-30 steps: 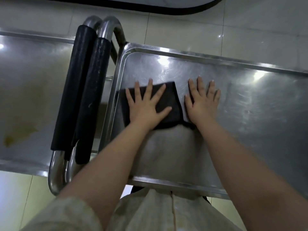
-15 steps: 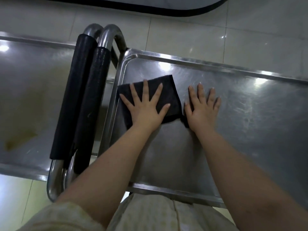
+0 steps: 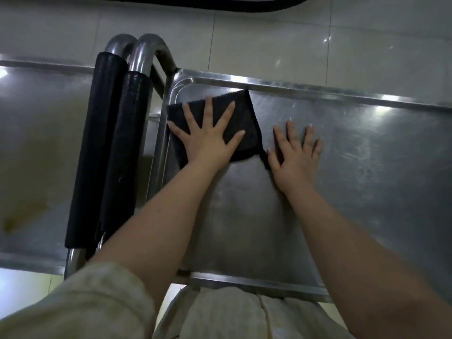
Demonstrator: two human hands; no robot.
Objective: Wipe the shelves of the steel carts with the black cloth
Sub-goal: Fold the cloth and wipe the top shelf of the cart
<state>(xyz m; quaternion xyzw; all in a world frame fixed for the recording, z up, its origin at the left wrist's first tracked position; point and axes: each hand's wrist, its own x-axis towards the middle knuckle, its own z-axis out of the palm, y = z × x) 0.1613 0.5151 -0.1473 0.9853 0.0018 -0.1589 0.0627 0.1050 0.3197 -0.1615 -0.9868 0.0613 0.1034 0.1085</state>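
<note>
The black cloth (image 3: 245, 123) lies folded on the top shelf of the right steel cart (image 3: 371, 172), in its far left corner, touching the raised rim. My left hand (image 3: 208, 143) presses flat on the cloth with the fingers spread. My right hand (image 3: 294, 155) rests flat on the bare steel just right of the cloth, its thumb at the cloth's near right corner. A second steel cart's shelf (image 3: 36, 148) stands to the left.
Two black padded cart handles (image 3: 104, 148) (image 3: 127, 162) on steel tubes stand between the two shelves. The left shelf carries a yellowish stain (image 3: 22, 216). Beyond the carts is pale tiled floor (image 3: 269, 45). My light shirt fills the lower edge.
My left hand has pushed the cloth away from me and to the left, up to the shelf's far left corner. The right hand has stayed almost where it was.
</note>
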